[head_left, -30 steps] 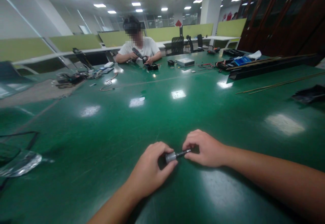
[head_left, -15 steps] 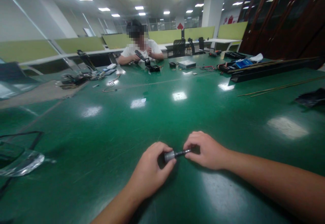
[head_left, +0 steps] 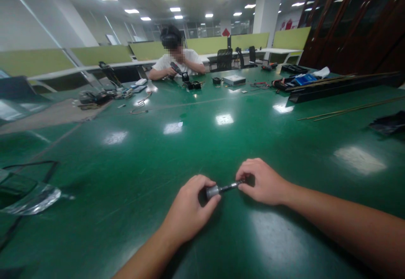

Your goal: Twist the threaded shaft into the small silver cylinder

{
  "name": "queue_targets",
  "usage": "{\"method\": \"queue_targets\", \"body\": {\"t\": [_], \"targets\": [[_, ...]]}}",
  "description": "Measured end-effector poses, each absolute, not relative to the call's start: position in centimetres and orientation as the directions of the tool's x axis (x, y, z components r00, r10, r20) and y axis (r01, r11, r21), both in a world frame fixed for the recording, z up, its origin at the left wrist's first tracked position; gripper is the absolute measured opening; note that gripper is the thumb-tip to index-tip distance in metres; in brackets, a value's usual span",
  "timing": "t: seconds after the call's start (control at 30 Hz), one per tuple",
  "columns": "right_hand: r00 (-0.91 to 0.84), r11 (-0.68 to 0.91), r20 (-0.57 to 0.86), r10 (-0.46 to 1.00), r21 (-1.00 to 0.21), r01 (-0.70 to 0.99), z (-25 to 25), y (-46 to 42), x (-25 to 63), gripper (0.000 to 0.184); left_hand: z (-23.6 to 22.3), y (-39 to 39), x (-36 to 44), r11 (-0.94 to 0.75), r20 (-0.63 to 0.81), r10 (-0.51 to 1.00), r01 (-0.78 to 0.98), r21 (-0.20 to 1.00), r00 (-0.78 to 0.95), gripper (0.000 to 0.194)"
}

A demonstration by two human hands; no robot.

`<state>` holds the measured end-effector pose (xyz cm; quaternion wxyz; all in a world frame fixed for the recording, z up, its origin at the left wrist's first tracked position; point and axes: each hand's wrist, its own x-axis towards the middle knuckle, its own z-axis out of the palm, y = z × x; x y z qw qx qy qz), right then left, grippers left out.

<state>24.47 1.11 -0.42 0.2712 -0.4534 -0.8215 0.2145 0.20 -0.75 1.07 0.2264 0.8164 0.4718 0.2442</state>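
Over the green tabletop (head_left: 152,161), my left hand (head_left: 190,207) is closed, thumb and forefinger pinching a short grey metal cylinder (head_left: 212,191). A thin dark rod (head_left: 228,186) with a shiny section sticks out of the cylinder's right end. At the far end of that rod, my right hand (head_left: 262,182) is closed in a pinch with thumb and fingertips. Cylinder and rod lie in one line, tilted slightly up to the right. My palm and fingers hide the cylinder's left end, and the rod's tip is covered by my right fingers.
Across the table a person (head_left: 177,62) sits holding a dark tool near black parts (head_left: 191,85). A grey box (head_left: 234,79) stands right of them. Long black channel (head_left: 341,87) and thin rods (head_left: 351,109) lie at right. Clear plastic packaging (head_left: 34,199) is at left.
My right hand has shifted a little to the right and away from me, and a longer stretch of the rod shows between my hands. My left hand has barely moved.
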Motion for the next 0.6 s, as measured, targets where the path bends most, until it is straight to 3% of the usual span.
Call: {"method": "queue_targets", "body": {"t": [0.27,0.6], "targets": [[-0.443,0.495,0.246,0.862,-0.591,0.636,-0.4,1.2,24.6,0.007,1.0,-0.7,0.2,-0.454,0.188,0.879,0.652,0.607,0.438,0.014],[-0.554,0.599,0.297,0.778,-0.617,0.51,-1.2,0.7,22.2,0.009,0.7,-1.1,1.0,-0.509,0.226,0.841,0.577,0.639,0.492,0.013]]}}
